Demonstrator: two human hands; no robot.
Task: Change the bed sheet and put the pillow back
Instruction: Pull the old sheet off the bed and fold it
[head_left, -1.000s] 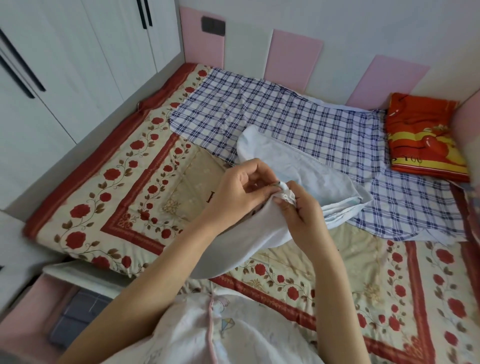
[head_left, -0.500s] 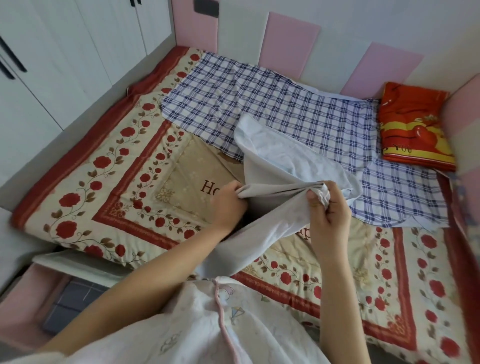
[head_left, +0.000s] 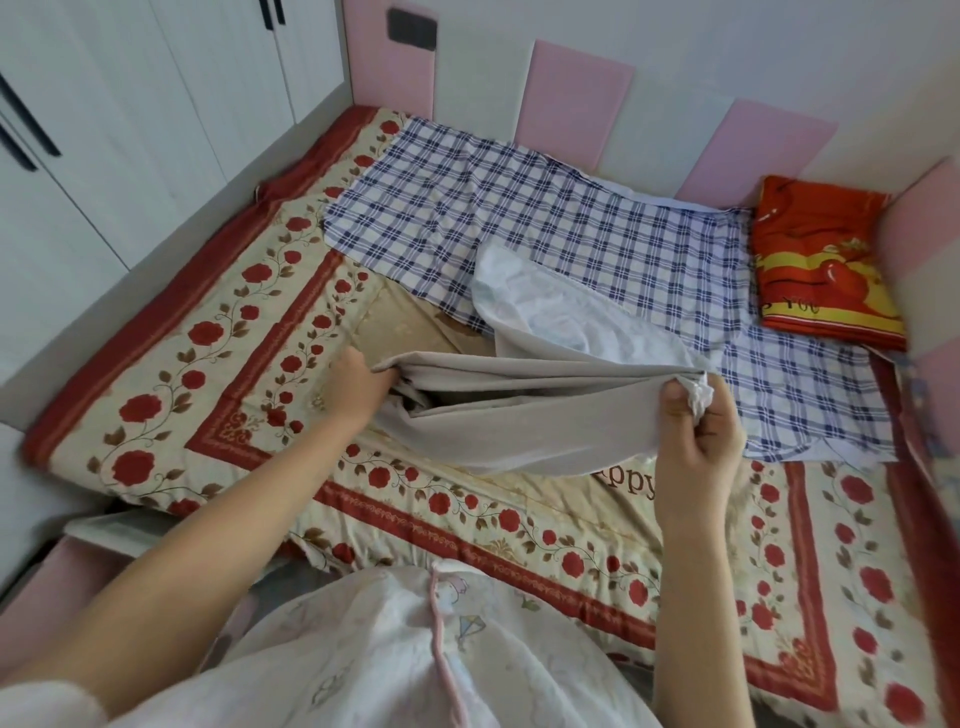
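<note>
Stretching white sheet (head_left: 545, 415) btwn left hand (head_left: 358, 387), right hand (head_left: 696, 431), over bed (head_left: 171, 332)

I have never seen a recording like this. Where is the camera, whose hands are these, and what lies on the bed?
No machine is here: a person works with two bare hands, and the camera sits on the person's head, looking forward and down. The left hand grips one edge of a pale grey sheet, and the right hand pinches its bunched corner, so the sheet stretches between them above the bed. Under it lies a quilt with red roses; a blue checked cloth covers its far part. A red and yellow pillow lies in the far right corner. White wardrobe doors stand on the left.
</note>
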